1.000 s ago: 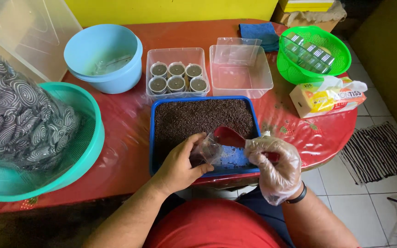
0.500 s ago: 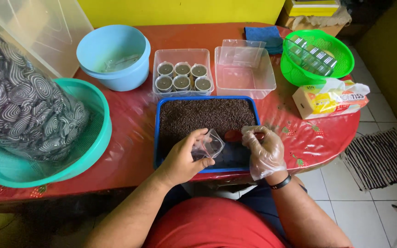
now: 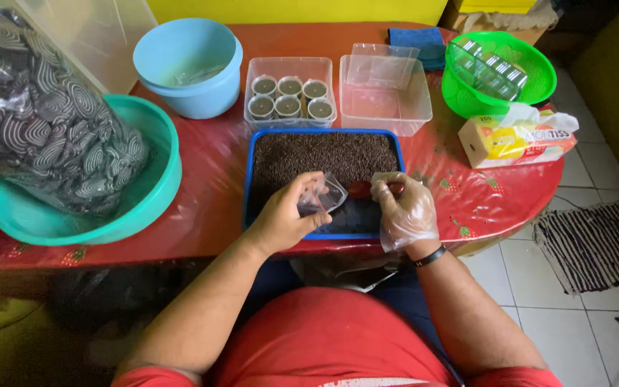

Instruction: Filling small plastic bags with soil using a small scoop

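Note:
My left hand point(image 3: 284, 215) holds a small clear plastic cup point(image 3: 322, 197), tilted, over the near part of a blue tray point(image 3: 249, 179) filled with dark granules. My right hand point(image 3: 402, 211), in a thin clear glove, grips a red spoon point(image 3: 362, 189) whose bowl sits right beside the cup's mouth. Both hands are over the tray's front edge. Behind the tray stands a clear box point(image 3: 289, 72) with several small filled cups in it.
An empty clear box point(image 3: 385, 97) with its lid sits behind the tray. A light blue bowl point(image 3: 188, 68), a teal basin point(image 3: 120, 215) holding a patterned bag point(image 3: 37, 122), a green basket point(image 3: 499, 72) of clear cups and a tissue pack point(image 3: 514, 136) stand on the red table point(image 3: 467, 193).
Both hands have moved forward over the tray. The red spoon has swung from lying low near the front edge up to the cup's mouth.

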